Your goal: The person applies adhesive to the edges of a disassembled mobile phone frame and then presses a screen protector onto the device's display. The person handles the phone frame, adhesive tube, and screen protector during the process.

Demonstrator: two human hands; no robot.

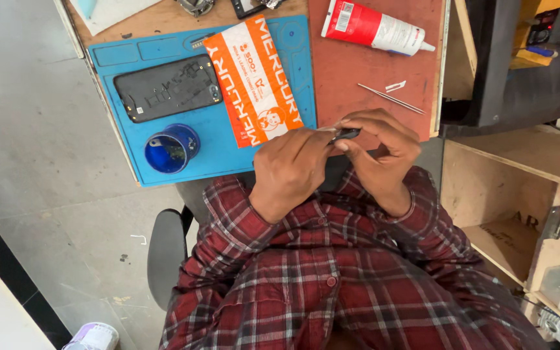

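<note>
Both your left hand (291, 170) and right hand (378, 150) pinch one small dark part (345, 134) — keep it low over the blue mat (228, 152), grip steady.

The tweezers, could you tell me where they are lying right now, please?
In the head view the tweezers lie on the reddish board, right of the blue mat, below the red tube, just above the hands.
</note>
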